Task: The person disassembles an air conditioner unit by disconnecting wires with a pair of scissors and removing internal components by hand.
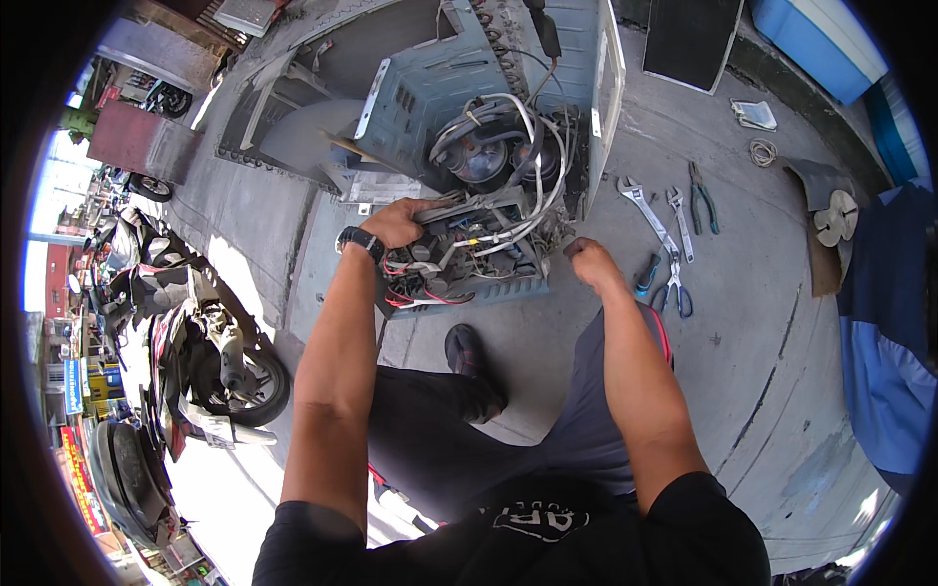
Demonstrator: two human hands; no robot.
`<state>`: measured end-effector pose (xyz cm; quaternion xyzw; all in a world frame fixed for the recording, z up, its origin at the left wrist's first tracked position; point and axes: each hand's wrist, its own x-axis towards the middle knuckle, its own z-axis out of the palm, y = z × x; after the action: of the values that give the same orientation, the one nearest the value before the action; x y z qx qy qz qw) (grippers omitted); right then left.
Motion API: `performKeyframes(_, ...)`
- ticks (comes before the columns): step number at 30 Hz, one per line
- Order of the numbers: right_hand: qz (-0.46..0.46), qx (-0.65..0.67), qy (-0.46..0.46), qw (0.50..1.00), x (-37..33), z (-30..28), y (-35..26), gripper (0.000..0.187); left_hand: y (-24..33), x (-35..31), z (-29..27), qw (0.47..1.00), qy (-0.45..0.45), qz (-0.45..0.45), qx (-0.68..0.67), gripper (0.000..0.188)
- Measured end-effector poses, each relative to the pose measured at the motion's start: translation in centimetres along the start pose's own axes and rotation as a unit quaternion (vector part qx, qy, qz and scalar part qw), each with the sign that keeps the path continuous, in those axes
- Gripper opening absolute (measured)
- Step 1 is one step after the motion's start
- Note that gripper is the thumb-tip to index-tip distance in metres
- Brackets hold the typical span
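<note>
An opened air-conditioner unit (401, 105), a grey-blue metal casing, lies on the ground before me. Inside it are a dark rounded compressor (479, 161), looped pale hoses (535, 195) and a tangle of wires (430, 293). At its near left, my left hand (394, 225) is closed at the edge of a metal bracket (479, 207) above the wiring; its fingertips are partly hidden. Just off the unit's near right corner, my right hand (594, 266) is closed, with something small and dark at its fingertips that I cannot make out.
Two adjustable wrenches (650, 217) (681, 225), pliers (702, 200), a blue-handled screwdriver (647, 275) and scissors (674, 293) lie to the right. Farther right are a coiled cord (763, 152) and a white fan (836, 219). A motorcycle (210, 342) stands at left.
</note>
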<state>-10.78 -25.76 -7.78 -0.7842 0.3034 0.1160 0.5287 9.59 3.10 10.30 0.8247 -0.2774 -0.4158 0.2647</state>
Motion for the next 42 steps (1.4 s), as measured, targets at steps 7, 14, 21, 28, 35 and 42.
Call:
performKeyframes(7, -0.046, -0.020, -0.106, 0.993, -0.3, 1.2, -1.0, 0.031, -3.1, -0.8, -1.8, 0.993, 0.012, -0.025, -0.110, 0.072)
performKeyframes(14, -0.031, -0.046, -0.078, 0.995, -0.4, 1.6, -2.4, 0.028, -5.3, -0.2, -1.8, 0.999, 0.008, -0.027, -0.022, 0.071)
performKeyframes(21, -0.064, -0.113, -0.196, 0.972, -1.7, 0.4, -2.1, 0.034, -3.2, -0.3, -1.8, 0.993, -0.015, -0.039, -0.109, 0.075)
performKeyframes(28, -0.115, -0.228, -0.247, 0.935, -2.0, -0.5, -2.5, 0.037, -0.9, -0.7, -2.3, 0.992, -0.036, -0.004, -0.121, 0.072)
performKeyframes(35, -0.042, -0.289, -0.166, 0.942, -1.2, -2.4, -1.2, 0.032, -1.5, 0.2, -1.9, 0.995, -0.033, -0.011, 0.093, 0.072)
performKeyframes(42, -0.021, -0.140, 0.057, 0.988, -2.7, -3.4, -3.0, 0.030, -1.0, 1.6, 1.6, 0.988, -0.040, 0.051, 0.139, 0.075)
